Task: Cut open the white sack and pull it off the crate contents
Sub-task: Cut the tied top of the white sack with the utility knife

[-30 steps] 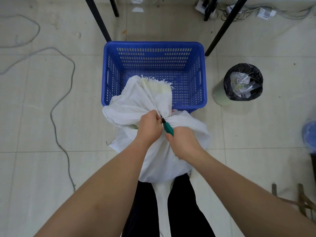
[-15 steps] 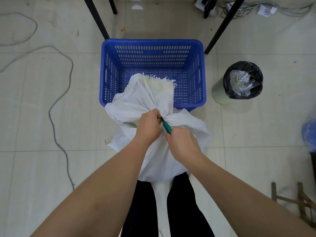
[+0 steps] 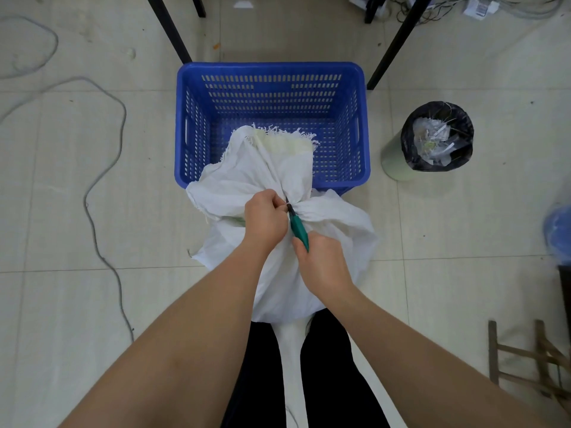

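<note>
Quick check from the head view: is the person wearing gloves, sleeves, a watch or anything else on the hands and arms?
No. The left hand and right hand are bare, with no gloves, rings or watch showing. Both forearms are uncovered as far as the frame shows; no sleeve is visible.

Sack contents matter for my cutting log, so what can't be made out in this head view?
- Contents of the sack: hidden by its white cloth.
- Knife blade: tip buried in the gathered neck beside the left hand; any cut is unseen.
- Knife handle's end: covered by the right hand.
- Crate floor, near part: covered by the sack's frayed top.
- Blue thing at the right edge: cut off, blurred.
</note>
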